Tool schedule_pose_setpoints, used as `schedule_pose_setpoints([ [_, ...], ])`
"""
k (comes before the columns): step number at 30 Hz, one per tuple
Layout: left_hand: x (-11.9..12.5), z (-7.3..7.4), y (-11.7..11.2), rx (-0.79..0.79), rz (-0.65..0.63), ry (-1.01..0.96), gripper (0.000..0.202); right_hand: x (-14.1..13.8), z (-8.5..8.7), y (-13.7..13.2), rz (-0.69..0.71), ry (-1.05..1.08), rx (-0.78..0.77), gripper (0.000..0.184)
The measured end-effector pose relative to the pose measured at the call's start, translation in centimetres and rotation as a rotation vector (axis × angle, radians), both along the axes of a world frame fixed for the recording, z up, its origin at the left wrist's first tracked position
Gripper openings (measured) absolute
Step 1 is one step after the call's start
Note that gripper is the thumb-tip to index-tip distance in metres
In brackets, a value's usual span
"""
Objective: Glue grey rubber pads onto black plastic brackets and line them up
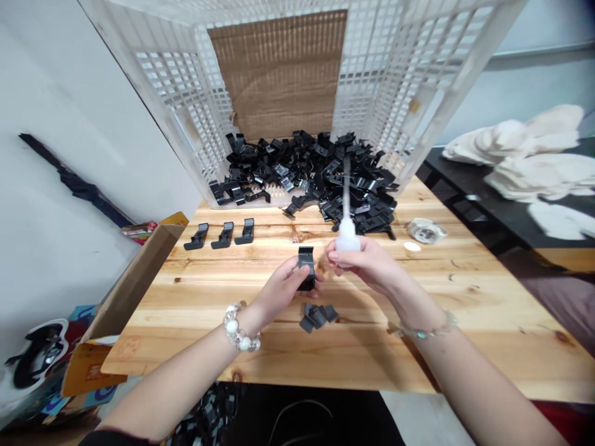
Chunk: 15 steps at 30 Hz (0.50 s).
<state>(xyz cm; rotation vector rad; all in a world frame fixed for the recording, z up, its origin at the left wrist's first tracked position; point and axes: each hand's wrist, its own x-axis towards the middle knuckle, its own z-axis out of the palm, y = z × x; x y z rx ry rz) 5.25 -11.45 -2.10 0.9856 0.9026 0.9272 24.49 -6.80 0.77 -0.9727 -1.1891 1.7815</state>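
Below the near edge of the table (186, 322), dark pieces (204, 415) are partly visible; whether a container holds them cannot be determined. On the tabletop, a small cluster of dark squares (317, 317) lies just in front of the hands.

Left hand (282, 285): grasps a black clip (305, 260), thumb on its face, above the table beyond the squares. Right hand (365, 260): grasps a white bottle (348, 240), its thin nozzle (346, 192) directed away from the clip. The bottle's contents cannot be identified.

Caution: over-squeezing the bottle could release liquid, if any is inside, onto the clip, fingers or table. A loose left grip could let the clip twist. A low right forearm could scatter the squares.

Farther out, three clips (224, 236) stand in a row at left; a tape roll (425, 231) lies at right. Beyond, a white plastic crate (474, 71) faces the worker, containing a cardboard sheet (283, 74) and a heap of clips (367, 186) spilling onto the table.
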Motion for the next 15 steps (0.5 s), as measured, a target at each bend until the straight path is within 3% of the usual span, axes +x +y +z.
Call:
schedule_pose_setpoints([
  [3,0.0,-0.1,0.1,0.010,-0.004,-0.003,0.036,-0.3,-0.2,-0.2,0.076,-0.154,0.106,0.021],
  [15,0.6,-0.6,-0.1,-0.044,-0.008,0.014,0.044,-1.6,-0.4,-0.8,0.016,-0.460,0.342,0.023],
])
